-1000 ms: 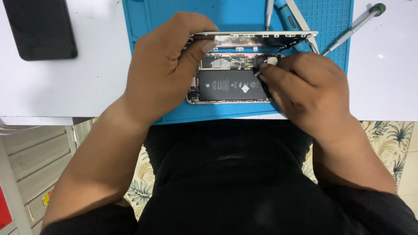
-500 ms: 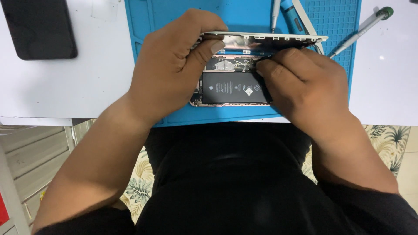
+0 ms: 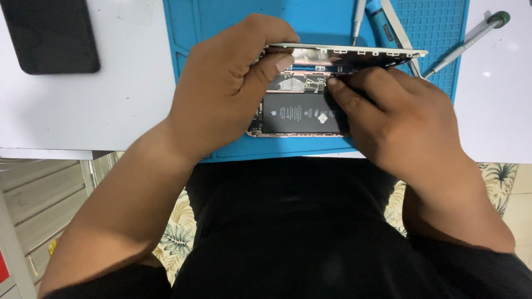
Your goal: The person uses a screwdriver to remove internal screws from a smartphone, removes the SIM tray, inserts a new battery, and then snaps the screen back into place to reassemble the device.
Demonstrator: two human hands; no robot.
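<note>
An opened phone (image 3: 299, 113) lies on a blue work mat (image 3: 221, 22) on the white desk (image 3: 83, 111), close to the mat's near edge. Inside the phone's shell a black battery (image 3: 296, 113) fills the near part, and beyond it sits a strip of circuit board with small metal shields (image 3: 296, 83).

The phone's screen panel (image 3: 354, 55) is lifted off the shell and stands tilted, seen almost edge-on, its inner metal face turned toward the person. The left hand (image 3: 227, 94) is curled narrowly around the left end of that panel — thumb pressed on its inner face, the fingers wrapped over the far side — and holds it up. The heel of this hand covers the left end of the phone's shell.

The right hand (image 3: 393, 122) lies over the right part of the shell with its fingers bent and close together; one fingertip (image 3: 332, 83) touches the board area just beyond the battery, under the raised panel. Whether it pinches anything small there I cannot tell — the fingers hide the spot.

Beyond the panel, on the mat, lie a grey-handled screwdriver (image 3: 359, 19) and a blue-handled tool (image 3: 382, 14) side by side. To the right of the panel a green-capped screwdriver (image 3: 471, 39) lies slanted across the mat's right edge onto the desk. Well to the left of the mat, a dark phone-sized slab (image 3: 52, 33) lies flat on the desk.
</note>
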